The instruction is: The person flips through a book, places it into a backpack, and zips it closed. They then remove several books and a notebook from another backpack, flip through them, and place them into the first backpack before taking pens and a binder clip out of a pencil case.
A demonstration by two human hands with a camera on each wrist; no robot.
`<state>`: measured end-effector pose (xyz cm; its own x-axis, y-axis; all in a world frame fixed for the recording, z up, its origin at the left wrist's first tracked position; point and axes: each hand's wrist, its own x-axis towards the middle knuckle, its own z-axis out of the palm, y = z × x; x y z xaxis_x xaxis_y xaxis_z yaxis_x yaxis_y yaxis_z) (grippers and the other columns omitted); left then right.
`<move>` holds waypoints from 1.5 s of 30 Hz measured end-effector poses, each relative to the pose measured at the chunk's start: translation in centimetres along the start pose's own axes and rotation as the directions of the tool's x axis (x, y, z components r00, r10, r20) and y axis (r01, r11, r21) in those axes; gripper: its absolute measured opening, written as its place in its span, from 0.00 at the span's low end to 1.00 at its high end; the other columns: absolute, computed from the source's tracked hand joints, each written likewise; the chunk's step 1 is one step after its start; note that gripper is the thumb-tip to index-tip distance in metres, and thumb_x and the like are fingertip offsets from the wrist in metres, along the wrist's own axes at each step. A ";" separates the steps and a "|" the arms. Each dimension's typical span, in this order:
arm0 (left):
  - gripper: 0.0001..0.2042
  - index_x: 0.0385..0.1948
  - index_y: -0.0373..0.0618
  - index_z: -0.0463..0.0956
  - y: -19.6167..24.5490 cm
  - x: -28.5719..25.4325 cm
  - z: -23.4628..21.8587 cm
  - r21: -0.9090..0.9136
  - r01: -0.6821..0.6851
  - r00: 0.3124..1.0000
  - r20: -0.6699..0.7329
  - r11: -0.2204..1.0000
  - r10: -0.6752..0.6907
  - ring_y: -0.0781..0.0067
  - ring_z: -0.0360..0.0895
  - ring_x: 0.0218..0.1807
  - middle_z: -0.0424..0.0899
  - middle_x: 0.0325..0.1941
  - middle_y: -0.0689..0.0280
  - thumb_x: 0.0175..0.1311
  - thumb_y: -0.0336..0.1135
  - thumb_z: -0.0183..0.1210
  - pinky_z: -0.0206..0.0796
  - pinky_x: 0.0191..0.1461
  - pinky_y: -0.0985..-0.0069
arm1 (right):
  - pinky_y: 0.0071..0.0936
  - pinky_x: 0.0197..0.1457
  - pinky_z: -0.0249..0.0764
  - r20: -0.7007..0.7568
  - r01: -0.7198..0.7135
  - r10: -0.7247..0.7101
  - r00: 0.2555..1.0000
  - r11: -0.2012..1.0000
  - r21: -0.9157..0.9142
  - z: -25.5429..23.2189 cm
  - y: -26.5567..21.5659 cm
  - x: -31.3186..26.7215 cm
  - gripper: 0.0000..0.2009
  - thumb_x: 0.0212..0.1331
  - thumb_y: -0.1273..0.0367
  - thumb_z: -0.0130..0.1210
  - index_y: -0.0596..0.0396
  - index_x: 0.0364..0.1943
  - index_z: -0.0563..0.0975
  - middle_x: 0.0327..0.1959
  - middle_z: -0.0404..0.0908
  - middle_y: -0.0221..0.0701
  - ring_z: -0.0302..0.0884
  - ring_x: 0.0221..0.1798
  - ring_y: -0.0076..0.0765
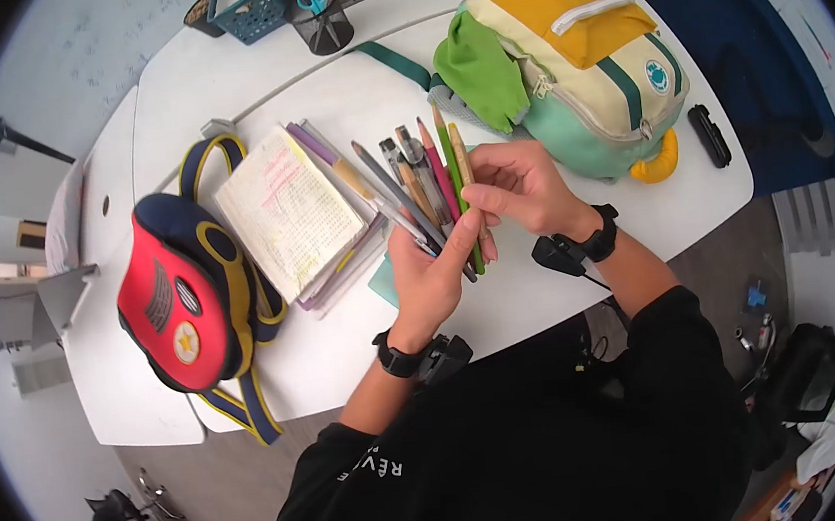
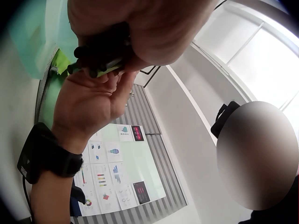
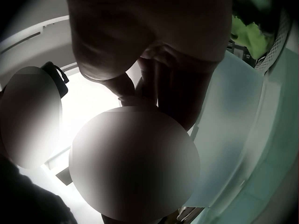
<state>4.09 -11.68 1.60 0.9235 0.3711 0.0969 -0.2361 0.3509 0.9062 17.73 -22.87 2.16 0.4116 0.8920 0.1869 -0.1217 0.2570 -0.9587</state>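
Note:
My left hand (image 1: 428,285) grips a fanned bunch of pens and pencils over the table, with a grey pencil (image 1: 379,170) and a pink pencil (image 1: 436,166) among them. At the bunch's right side, my right hand (image 1: 523,185) has its thumb and fingers around a green pencil (image 1: 446,152) and a yellowish pencil (image 1: 460,146). Both thumbs meet near the middle of the bunch. A teal flat item (image 1: 380,284) lies partly hidden under the left hand. In the left wrist view the right hand (image 2: 86,105) shows beside the dark pen ends; the right wrist view is dim.
Left of the hands, a notebook (image 1: 290,212) lies on a stack beside a red and navy backpack (image 1: 165,305). A yellow, cream and green backpack (image 1: 590,73) lies at right, near a black case (image 1: 709,136). Behind stand a mesh pen cup (image 1: 325,33) and blue basket (image 1: 251,13).

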 end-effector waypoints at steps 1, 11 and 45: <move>0.10 0.48 0.35 0.72 0.0 0.0 0.0 -0.008 0.007 1.000 -0.006 1.000 -0.007 0.73 0.80 0.28 0.83 0.36 0.60 0.72 0.30 0.57 0.71 0.29 0.78 | 0.18 0.33 0.72 0.029 -0.013 0.014 0.999 1.000 -0.026 -0.1 0.0 0.1 0.07 0.67 0.72 0.58 0.62 0.42 0.79 0.33 0.84 0.30 0.74 0.28 0.17; 0.12 0.49 0.34 0.72 -1.6 -0.5 0.2 -0.105 0.044 0.991 -0.124 0.993 -0.057 0.68 0.80 0.29 0.81 0.36 0.57 0.72 0.32 0.56 0.73 0.29 0.74 | 0.19 0.31 0.75 0.029 -0.135 0.134 0.991 0.991 0.019 -0.1 0.6 1.0 0.07 0.67 0.72 0.57 0.62 0.43 0.77 0.33 0.84 0.32 0.79 0.27 0.19; 0.12 0.50 0.31 0.72 2.5 1.2 -4.8 0.369 0.223 0.970 -0.180 0.902 -0.166 0.69 0.84 0.30 0.86 0.37 0.55 0.71 0.29 0.55 0.75 0.34 0.77 | 0.29 0.56 0.81 -0.100 -0.007 0.021 0.995 0.991 0.134 -0.8 5.8 3.2 0.12 0.74 0.69 0.48 0.65 0.52 0.70 0.42 0.85 0.46 0.86 0.47 0.37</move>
<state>3.12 -6.21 1.96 0.8803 0.4560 -0.1306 0.1047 0.0818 0.9911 19.10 -18.84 -2.95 0.4976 0.8553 0.1445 -0.2445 0.2981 -0.9227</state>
